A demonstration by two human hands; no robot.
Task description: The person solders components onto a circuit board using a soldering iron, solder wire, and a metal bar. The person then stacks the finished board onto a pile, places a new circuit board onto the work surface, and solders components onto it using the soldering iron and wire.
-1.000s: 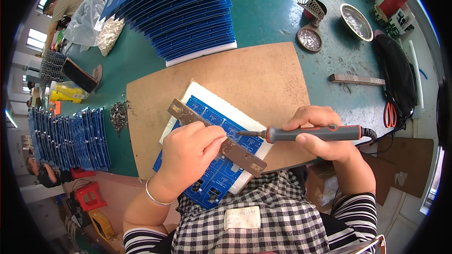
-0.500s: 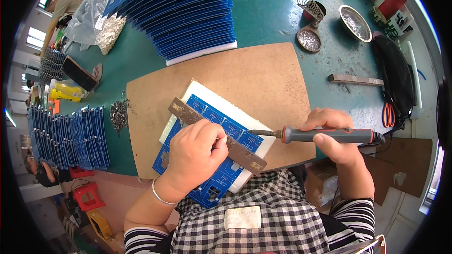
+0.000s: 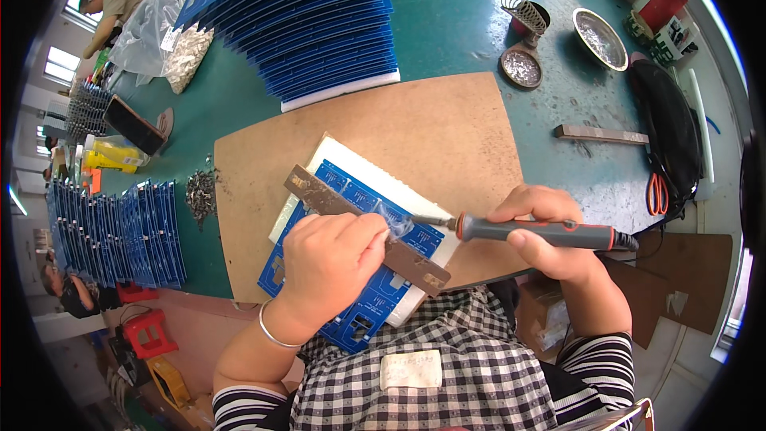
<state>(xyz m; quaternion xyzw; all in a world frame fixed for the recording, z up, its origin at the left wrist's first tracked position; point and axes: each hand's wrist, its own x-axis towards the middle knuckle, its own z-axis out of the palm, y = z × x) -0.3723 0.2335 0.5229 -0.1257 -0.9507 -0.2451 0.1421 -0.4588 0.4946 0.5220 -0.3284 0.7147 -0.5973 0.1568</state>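
Blue board (image 3: 363, 271) on a brown mat (image 3: 431, 144), pinned beneath a metal bar (image 3: 319, 195) by the left hand (image 3: 331, 263) closed upon it, steadying the joint for the iron (image 3: 527, 231) gripped in the right hand (image 3: 550, 235); green bench (image 3: 455, 24) around.

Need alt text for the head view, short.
Right hand holds a soldering iron, its tip at a blue circuit board; the left hand presses a brown strip across the board, on a wooden mat atop a green table.
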